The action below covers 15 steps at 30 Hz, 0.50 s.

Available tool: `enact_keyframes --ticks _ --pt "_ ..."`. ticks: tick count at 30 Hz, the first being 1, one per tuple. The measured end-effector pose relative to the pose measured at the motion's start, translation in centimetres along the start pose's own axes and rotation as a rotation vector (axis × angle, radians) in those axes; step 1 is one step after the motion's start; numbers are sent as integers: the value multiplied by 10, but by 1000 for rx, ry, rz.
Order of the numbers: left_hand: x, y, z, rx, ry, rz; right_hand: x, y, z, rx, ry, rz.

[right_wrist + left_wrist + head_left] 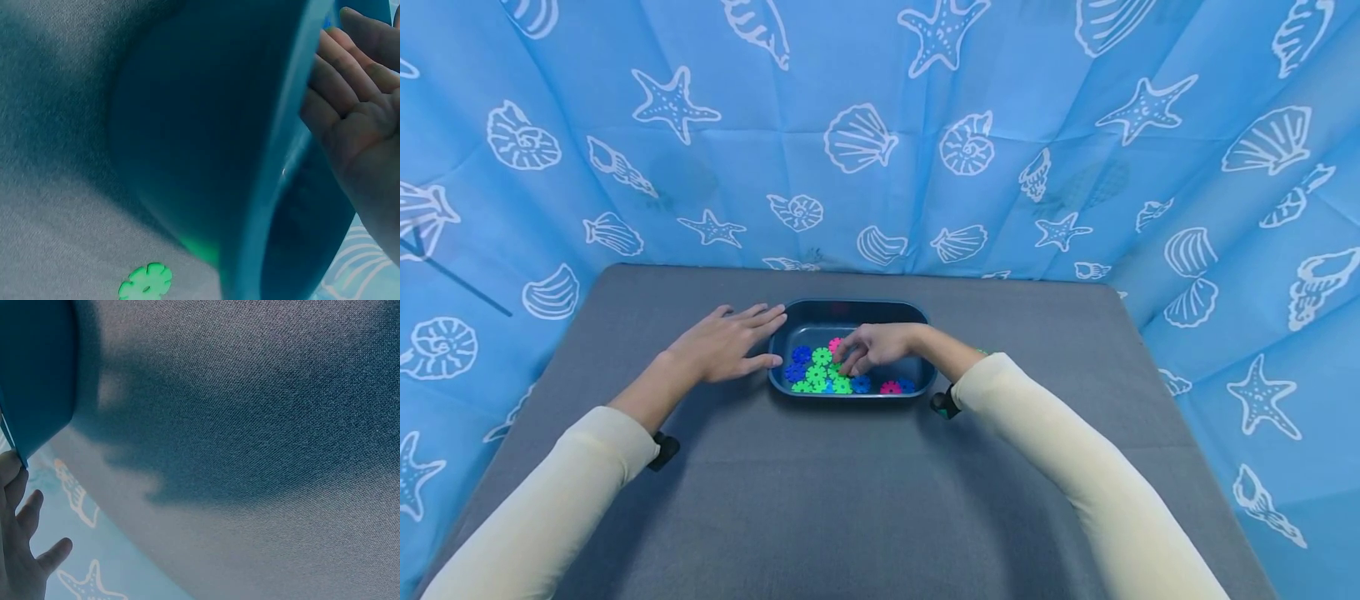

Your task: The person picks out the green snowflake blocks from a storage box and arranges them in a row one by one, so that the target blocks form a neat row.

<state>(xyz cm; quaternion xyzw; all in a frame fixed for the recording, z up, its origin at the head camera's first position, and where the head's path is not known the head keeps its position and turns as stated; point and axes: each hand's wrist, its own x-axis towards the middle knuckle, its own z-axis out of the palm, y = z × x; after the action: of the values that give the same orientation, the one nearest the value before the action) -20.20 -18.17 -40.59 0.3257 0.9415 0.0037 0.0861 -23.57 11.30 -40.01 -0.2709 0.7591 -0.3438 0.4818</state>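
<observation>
A dark blue tray (850,395) holds several flower-shaped plastic discs, with green discs (815,375), blue discs (794,372) and a pink disc (891,387) among them. At its left rim my left hand (726,343) rests with spread fingers, the fingertips right at the edge; the left wrist view shows the hand (24,544) by the tray wall. My right hand (880,343) reaches over the right side into the tray, fingers pointing down among the discs. In the right wrist view that hand (365,122) has thumb and fingers apart, its fingertips partly hidden by the rim.
A loose green disc (147,282) lies on the grey tabletop (850,492), just right of the tray and mostly hidden behind the right arm in the head view. Behind the table hangs a blue curtain (805,150) printed with shells and starfish.
</observation>
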Motion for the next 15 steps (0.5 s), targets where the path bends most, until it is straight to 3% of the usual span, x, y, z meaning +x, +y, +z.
enact_keyframes --ticks 15 --pt "-1 1 -2 -6 5 2 3 -5 6 -15 -59 30"
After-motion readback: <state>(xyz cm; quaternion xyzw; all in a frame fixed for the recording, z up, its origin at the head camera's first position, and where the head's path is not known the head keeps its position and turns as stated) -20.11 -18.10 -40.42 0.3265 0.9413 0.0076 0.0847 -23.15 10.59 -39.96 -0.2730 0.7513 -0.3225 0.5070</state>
